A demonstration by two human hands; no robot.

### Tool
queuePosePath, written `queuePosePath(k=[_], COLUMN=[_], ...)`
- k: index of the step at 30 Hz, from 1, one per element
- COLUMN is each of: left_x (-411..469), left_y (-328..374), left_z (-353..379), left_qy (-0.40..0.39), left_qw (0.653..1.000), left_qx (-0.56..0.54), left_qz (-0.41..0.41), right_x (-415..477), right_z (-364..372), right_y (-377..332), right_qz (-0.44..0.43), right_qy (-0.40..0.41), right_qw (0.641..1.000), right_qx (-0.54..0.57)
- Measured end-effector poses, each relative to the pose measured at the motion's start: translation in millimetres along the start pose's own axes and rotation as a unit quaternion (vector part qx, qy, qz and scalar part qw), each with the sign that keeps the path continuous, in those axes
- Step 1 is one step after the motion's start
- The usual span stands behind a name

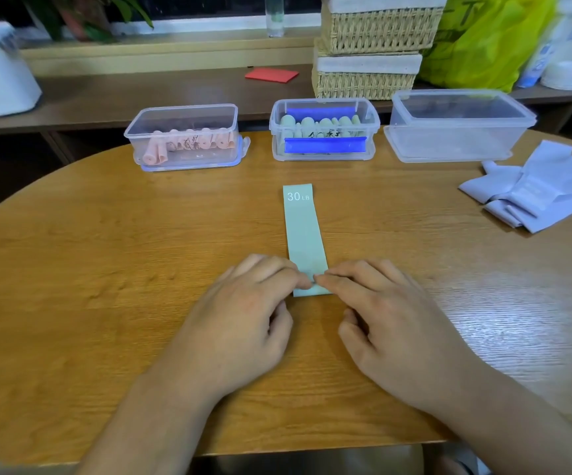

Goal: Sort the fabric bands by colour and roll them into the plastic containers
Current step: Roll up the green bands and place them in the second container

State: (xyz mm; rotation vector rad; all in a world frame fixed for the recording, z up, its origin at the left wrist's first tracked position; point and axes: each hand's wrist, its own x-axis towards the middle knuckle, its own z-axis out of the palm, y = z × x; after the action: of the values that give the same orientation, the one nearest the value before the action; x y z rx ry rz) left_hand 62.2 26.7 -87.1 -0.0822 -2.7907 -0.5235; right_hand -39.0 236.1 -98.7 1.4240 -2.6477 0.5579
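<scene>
I see a long mint green fabric band [303,231] lying flat in the middle of the tabletop [106,269]. Its far end points at the far edge. My left hand [243,313] and right hand [387,313] are close together at the near end. The fingertips of both pinch that end, and it looks a little folded over.

I think the band is light, soft and floppy, and maybe a bit stretchy. It should roll well if I hold the near end at both side edges and keep the roll tight, or it may spring open.

The clear plastic box with blue clips and green rolls [373,132] stands at the far edge, right behind the band. The clear plastic box with pink rolls [192,118] stands to its left. A heap of pale lilac fabric bands [538,190] waits at the right edge.
</scene>
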Motion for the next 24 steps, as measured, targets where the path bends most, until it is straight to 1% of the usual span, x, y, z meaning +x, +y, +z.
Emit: queuePosePath(k=[3,6,8,12,20,24], left_x=[1,2,2,5,7,8], left_y=[-2,-2,-2,-3,-3,0], left_z=[1,0,0,1,3,3], left_qy=[-0.001,-0.004,-0.003,-0.002,-0.004,-0.002], left_qw=[1.000,1.000,1.000,1.000,0.998,0.999], left_qx=[-0.002,-0.003,-0.001,0.000,0.012,0.007], left_qz=[-0.010,-0.016,-0.019,-0.022,-0.054,-0.045], right_x=[0,0,2,6,21,28], right_z=[0,-5,-6,-3,-1,1], right_y=[2,7,8,5,6,5], right_qz=[0.009,0.042,0.038,-0.002,0.018,0.026], right_qy=[0.013,0.054,0.057,0.040,0.034,0.035], right_qw=[1.000,0.995,0.994,0.998,0.999,0.999], right_qx=[0.026,0.070,0.087,0.042,-0.018,-0.026])
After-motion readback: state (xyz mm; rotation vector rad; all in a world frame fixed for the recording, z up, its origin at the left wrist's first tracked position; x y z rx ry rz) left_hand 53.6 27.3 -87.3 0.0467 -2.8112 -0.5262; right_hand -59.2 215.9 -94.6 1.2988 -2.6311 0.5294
